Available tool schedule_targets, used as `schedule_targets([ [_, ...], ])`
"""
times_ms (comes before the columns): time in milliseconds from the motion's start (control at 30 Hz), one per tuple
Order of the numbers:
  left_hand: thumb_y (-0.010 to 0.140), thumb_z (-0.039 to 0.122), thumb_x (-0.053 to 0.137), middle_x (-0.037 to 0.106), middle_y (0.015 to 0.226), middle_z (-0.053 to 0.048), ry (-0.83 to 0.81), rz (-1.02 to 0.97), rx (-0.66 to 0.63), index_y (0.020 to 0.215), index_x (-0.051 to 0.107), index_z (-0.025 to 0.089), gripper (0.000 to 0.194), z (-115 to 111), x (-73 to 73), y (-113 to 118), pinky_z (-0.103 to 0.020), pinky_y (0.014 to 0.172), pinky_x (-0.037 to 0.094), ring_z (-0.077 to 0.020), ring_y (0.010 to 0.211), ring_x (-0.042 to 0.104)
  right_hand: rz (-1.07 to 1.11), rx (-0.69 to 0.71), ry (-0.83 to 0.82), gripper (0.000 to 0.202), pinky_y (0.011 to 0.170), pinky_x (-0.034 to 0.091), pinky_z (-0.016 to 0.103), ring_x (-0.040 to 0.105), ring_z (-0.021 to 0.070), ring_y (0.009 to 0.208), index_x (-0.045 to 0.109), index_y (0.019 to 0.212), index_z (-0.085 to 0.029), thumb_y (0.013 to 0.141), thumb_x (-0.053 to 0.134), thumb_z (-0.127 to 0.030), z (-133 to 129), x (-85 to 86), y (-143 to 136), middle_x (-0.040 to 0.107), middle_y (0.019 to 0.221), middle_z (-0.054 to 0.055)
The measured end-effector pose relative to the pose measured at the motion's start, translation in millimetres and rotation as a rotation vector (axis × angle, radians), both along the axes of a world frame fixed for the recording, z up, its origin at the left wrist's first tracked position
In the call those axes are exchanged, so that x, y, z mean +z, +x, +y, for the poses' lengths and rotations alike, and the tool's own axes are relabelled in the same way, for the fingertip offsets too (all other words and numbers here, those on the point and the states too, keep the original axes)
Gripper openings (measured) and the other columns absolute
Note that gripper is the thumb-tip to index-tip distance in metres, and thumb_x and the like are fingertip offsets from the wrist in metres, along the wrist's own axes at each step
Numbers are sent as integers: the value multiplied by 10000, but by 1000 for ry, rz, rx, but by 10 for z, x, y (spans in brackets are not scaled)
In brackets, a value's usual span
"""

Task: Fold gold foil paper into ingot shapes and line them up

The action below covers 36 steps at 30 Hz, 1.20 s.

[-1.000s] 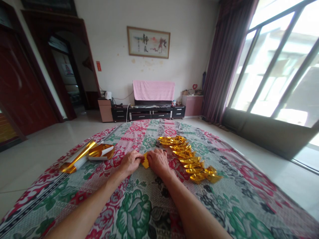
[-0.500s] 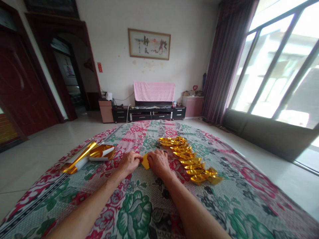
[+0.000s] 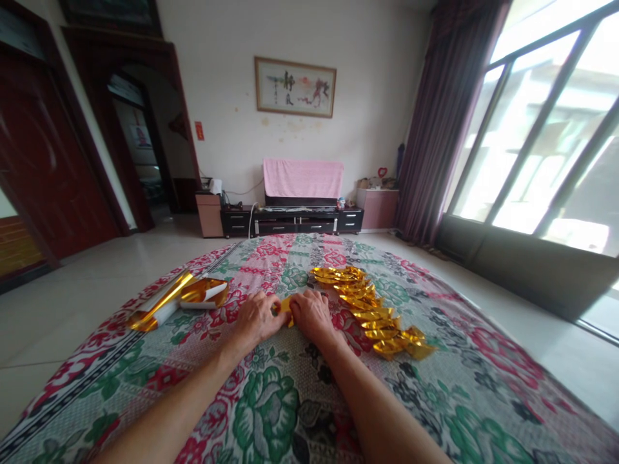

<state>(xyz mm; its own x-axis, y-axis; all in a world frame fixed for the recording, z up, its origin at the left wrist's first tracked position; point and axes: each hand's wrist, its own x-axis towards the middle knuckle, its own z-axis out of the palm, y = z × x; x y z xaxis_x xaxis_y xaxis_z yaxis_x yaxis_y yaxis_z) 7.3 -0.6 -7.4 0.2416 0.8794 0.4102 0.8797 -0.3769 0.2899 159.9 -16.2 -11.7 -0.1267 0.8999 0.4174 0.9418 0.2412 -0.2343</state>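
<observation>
A small piece of yellow-gold paper (image 3: 285, 305) is pinched between my two hands over the middle of the table. My left hand (image 3: 258, 318) grips its left side with thumb and fingers closed. On its right side, my right hand (image 3: 312, 314) has curled fingers closed on the same paper. Part of the paper hides behind my fingers. To the right lies a curved row of folded gold foil paper ingots (image 3: 370, 303), the nearest a short way from my right hand. Rolled gold foil sheets with white backing (image 3: 167, 303) rest to the left, apart from my left hand.
A floral cloth (image 3: 265, 412) covers the round table. Past its far edge stand a low black cabinet (image 3: 275, 227) and a pink cloth (image 3: 304, 177) draped over something. A window (image 3: 527, 142) with a purple curtain (image 3: 425, 122) is on the right, a red door (image 3: 48, 148) on the left.
My left hand has turned and come closer to my right hand. The yellow-gold paper between them shows less of its flat face and looks more bent. The view has shifted slightly.
</observation>
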Motion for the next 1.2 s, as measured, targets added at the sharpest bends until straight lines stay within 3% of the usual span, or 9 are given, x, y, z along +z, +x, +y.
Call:
schedule_targets([
  [100,679,405,572,573,757,-62,29,20,2,792,665,213,241,16,-19,-8,-325,731,387,-225,799,514,9,4,4,287,714,262,302,454,184,836,614,889,-237,887,349,-349,1,3,1,574,873,48],
  [200,686,271,554,585,767,-47,-3,1,-95,825,665,210,188,93,-41,-87,-314,754,393,-192,769,527,35,9,22,278,717,271,298,464,179,823,625,868,-236,879,366,-337,8,-13,7,582,857,47],
  [333,656,118,498,600,754,-34,-37,-66,-214,851,664,187,265,174,-65,-223,-272,715,422,-158,724,540,145,33,55,221,737,297,287,498,172,819,647,823,-235,840,433,-287,59,-58,36,602,820,38],
  [467,685,68,441,615,775,-24,42,-202,-218,980,621,182,364,184,-85,-271,-247,723,444,-136,733,558,367,65,108,196,693,349,237,540,139,743,661,833,-204,800,469,-218,122,-74,73,612,799,40],
  [633,703,45,414,623,977,-45,112,-309,-302,1079,586,203,442,172,-71,-237,-267,797,462,-140,842,573,566,161,198,198,638,384,212,541,126,684,656,827,-166,784,470,-216,127,-35,74,603,765,42],
  [733,703,41,412,582,1093,-50,107,-380,-394,1089,584,212,455,160,-42,-227,-259,798,475,-131,881,572,661,220,154,197,594,386,204,519,112,630,647,831,-165,782,477,-252,117,-26,53,594,725,23],
  [900,689,77,460,589,1084,-46,-38,-506,-480,924,664,203,335,150,-11,-231,-287,850,455,-157,997,540,820,306,-11,218,492,349,181,438,81,510,603,899,-154,764,494,-285,97,-8,35,497,571,-40],
  [1067,675,198,570,613,1044,-63,-225,-683,-496,810,690,166,184,122,33,-223,-317,884,417,-193,1006,539,891,362,-123,282,452,319,185,394,75,476,592,916,-148,744,536,-364,70,33,40,469,546,-50],
  [1200,697,255,564,642,943,-52,-368,-804,-453,844,674,144,215,78,65,-210,-285,768,438,-165,831,576,864,387,-129,311,447,292,191,361,73,481,617,877,-151,726,570,-419,89,7,45,449,537,-46],
])
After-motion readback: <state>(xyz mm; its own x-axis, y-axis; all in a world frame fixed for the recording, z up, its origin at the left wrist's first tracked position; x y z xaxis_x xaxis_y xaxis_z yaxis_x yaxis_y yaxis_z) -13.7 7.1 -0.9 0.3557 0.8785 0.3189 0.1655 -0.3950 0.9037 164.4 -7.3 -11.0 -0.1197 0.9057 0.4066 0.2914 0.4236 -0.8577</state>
